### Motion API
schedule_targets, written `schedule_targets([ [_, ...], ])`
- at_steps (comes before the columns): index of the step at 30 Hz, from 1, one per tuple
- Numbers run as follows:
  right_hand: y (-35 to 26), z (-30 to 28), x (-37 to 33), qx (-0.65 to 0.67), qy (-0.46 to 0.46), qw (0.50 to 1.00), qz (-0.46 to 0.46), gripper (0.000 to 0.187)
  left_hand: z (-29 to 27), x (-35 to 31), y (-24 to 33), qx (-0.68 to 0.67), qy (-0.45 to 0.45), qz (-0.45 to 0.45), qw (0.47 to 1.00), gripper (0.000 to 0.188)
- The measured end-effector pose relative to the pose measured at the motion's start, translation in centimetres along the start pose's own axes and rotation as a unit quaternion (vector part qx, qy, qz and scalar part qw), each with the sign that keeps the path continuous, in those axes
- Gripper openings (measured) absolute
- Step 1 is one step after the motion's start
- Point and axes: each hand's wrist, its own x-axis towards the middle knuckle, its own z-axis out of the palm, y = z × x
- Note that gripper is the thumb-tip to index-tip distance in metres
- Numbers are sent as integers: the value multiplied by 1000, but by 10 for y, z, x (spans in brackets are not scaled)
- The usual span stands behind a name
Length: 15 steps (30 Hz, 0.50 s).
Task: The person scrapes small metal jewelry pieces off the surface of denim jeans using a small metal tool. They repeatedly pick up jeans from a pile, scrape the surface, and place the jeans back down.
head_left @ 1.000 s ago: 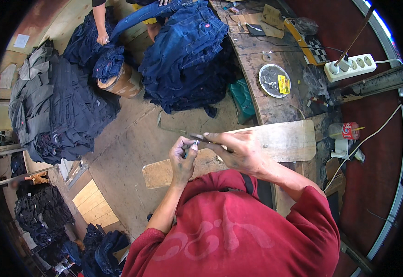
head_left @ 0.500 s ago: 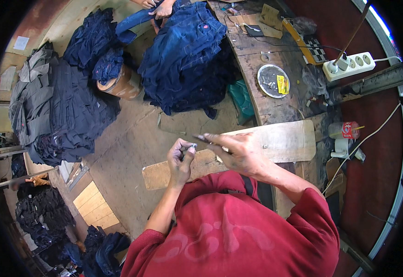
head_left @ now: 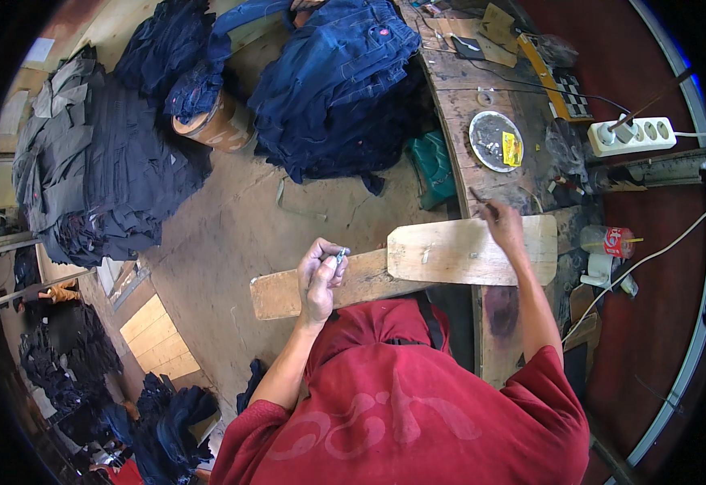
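My left hand [head_left: 317, 281] is closed above the brown board, pinching a small shiny metallic piece [head_left: 341, 255] between thumb and fingers. It is too small to name more exactly. Over the far edge of a pale wooden board [head_left: 450, 263], at the workbench, my right hand [head_left: 502, 225] is closed around a slim dark tool [head_left: 475, 196], whose tip points up and left. The fingers hide most of that tool. A small light mark shows on the pale board, which overlaps a longer brown board [head_left: 288, 287] lying across my lap.
The wooden workbench [head_left: 458, 105] on the right carries a round tray [head_left: 482, 145] with a yellow packet, a power strip [head_left: 632, 136] and a plastic cup [head_left: 607, 240]. Ahead stand piles of blue jeans [head_left: 329, 81] and grey garments [head_left: 111, 162], with a drum [head_left: 222, 125] between them.
My right hand has moved away from my left hand, rightward to the workbench, with the dark tool. The left hand keeps its pinch. Another person's hands at the top have mostly left the view.
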Motion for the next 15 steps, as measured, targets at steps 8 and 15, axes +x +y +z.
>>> schedule_targets([
  [8,40,-11,25,-235,106,966,-23,51,-29,-14,9,-38,37,-8,999,28],
  [15,-120,50,-22,-72,125,973,-183,27,-89,-58,2,-78,108,-15,991,32],
])
